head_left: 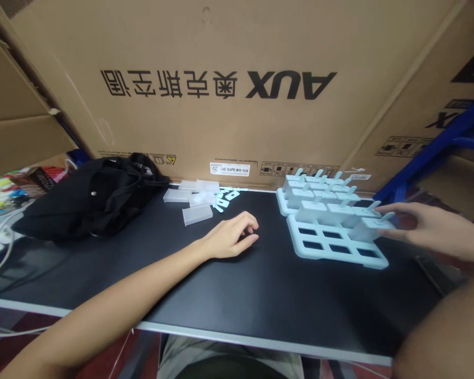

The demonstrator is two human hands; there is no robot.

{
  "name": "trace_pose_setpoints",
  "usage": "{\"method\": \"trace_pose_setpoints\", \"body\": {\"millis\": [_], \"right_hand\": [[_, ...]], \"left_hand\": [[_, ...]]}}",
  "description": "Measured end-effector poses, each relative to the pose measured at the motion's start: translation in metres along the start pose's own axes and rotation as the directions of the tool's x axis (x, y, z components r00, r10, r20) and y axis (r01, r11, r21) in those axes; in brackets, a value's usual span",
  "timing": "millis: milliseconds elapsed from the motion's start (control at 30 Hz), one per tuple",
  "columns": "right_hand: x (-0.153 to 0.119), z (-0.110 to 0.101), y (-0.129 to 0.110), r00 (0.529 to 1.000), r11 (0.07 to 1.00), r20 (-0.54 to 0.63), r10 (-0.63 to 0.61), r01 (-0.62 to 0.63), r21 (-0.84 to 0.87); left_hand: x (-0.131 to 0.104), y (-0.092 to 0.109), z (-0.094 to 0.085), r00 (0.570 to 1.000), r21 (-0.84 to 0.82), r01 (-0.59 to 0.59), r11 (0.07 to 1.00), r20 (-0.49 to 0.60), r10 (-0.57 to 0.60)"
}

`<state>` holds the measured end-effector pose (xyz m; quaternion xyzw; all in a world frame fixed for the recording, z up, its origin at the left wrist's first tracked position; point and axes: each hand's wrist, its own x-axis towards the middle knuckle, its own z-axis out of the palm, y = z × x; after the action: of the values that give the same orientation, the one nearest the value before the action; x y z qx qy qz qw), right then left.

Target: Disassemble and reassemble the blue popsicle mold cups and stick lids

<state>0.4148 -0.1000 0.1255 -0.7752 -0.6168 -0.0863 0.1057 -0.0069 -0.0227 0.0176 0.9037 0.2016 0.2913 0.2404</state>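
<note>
At the right of the table, my right hand [422, 229] grips a popsicle mold [366, 229] between thumb and fingers, at the right side of a light blue rack [339, 255]. Several capped molds stand in this rack's back part, and several of its front slots are bare. Behind it is a second blue rack [283, 204] filled with molds. My left hand [234, 235] rests on the black table with loosely curled fingers apart and nothing in them. Beyond it lie several clear mold cups [197, 215] and a few blue stick lids [220, 202].
A black bag [90, 200] lies at the left beside cables and colourful packets [8, 195]. Large cardboard boxes [221, 126] stand along the back. A dark flat object [434, 275] lies at the right, near blue shelf posts [442, 131].
</note>
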Motion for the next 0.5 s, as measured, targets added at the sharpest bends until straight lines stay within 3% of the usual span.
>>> {"method": "trace_pose_setpoints", "body": {"millis": [100,167,300,500], "right_hand": [[-0.004,-0.012,-0.02,0.953,0.97,0.199,0.229,-0.24,0.037],[-0.004,-0.019,-0.03,0.925,0.949,0.245,0.289,-0.31,0.051],[-0.001,-0.02,-0.035,0.904,0.945,0.311,0.294,-0.323,0.044],[0.009,-0.009,-0.019,0.914,0.935,0.248,0.322,-0.347,0.066]], "left_hand": [[0.0,0.001,-0.001,1.0,0.008,-0.001,1.0,0.004,0.001],[0.0,0.001,-0.001,1.0,0.008,-0.003,1.0,0.006,0.003],[0.0,0.003,-0.002,1.0,0.017,-0.002,1.0,0.013,0.002],[0.0,0.005,-0.003,1.0,0.045,-0.011,0.999,0.026,0.01]]}}
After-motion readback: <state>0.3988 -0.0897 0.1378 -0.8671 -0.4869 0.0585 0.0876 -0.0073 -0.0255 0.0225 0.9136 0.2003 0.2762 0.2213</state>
